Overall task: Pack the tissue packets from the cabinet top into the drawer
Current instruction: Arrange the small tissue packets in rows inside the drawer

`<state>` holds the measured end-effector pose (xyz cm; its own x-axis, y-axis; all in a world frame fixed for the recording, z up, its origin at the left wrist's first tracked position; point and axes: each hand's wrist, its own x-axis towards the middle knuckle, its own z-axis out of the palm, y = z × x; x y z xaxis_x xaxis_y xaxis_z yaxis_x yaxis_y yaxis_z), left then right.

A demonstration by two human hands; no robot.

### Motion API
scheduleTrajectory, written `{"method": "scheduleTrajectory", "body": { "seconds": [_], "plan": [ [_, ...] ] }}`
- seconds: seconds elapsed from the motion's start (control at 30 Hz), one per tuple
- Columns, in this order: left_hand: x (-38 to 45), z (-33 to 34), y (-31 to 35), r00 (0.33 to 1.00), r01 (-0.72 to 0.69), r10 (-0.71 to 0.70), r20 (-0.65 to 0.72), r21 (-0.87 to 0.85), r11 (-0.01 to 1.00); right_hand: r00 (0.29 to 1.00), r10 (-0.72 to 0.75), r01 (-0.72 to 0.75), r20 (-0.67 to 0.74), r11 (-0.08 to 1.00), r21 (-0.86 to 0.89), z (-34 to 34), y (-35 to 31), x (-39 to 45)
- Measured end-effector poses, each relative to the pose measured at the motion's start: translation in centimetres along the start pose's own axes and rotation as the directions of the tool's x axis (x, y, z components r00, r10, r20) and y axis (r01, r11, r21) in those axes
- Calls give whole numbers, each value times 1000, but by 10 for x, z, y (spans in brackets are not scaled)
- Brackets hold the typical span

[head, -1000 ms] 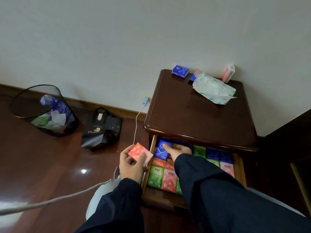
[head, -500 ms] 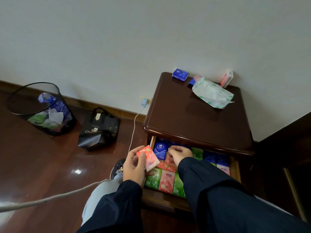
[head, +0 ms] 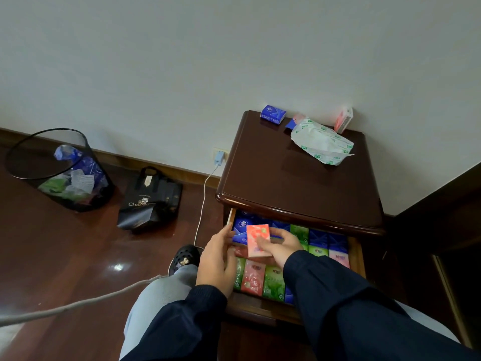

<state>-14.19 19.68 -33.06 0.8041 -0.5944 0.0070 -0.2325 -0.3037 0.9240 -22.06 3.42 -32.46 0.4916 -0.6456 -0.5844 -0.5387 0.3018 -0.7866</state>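
Observation:
The wooden cabinet [head: 286, 183] has its top drawer [head: 358, 254] pulled open, filled with rows of blue, green and red tissue packets. Above the drawer's left part my right hand [head: 282, 247] pinches a red tissue packet [head: 256, 237]. Beside it, my left hand [head: 217, 259] sits at the drawer's left edge with relaxed fingers. At the back of the cabinet top lie a blue packet [head: 272, 114], a red-and-white packet [head: 343, 119] leaning on the wall, and a white-green soft tissue pack [head: 321, 142] that partly hides a blue and a pink item.
On the floor to the left stand a black mesh bin [head: 59, 168] with rubbish and a black shopping bag [head: 149, 199]. A white charger cable [head: 203, 194] runs down from the wall socket. A grey cord [head: 78, 304] crosses my knee. My black shoe [head: 184, 257] is beside the cabinet.
The red packet passed from my left hand to my right and moved right, over the drawer. My left hand followed to the drawer's left edge.

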Motion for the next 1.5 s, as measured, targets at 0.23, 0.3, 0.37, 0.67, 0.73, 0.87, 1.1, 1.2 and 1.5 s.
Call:
{"method": "scheduleTrajectory", "body": {
  "seconds": [0.23,0.3,0.37,0.67,0.73,0.87,1.1,1.2,1.5],
  "plan": [
    [2,11,-5,981,-177,82,177,631,756,979,144,-112,-146,971,210,-12,9,18],
    [4,15,-9,973,-190,34,229,707,682,970,206,-151,-130,928,341,-12,9,18],
    [5,17,-12,961,-206,-11,276,743,637,969,232,-175,-89,891,418,-11,9,16],
    [7,20,-19,953,-219,-30,303,751,623,972,32,-23,-233,999,39,1,10,22],
    [6,20,-19,952,-218,-31,304,747,628,966,-3,-14,-260,998,-65,3,8,21],
    [6,20,-20,950,-226,-31,310,754,616,956,-27,1,-292,996,-89,5,7,21],
    [6,21,-21,949,-225,-36,313,751,621,966,-55,17,-251,989,-150,8,7,26],
    [6,21,-20,949,-221,-39,314,746,628,970,-55,9,-238,982,-190,9,7,27],
    [5,18,-13,945,-218,-45,325,725,653,966,-25,-31,-258,978,-209,9,2,20]
  ]
}}
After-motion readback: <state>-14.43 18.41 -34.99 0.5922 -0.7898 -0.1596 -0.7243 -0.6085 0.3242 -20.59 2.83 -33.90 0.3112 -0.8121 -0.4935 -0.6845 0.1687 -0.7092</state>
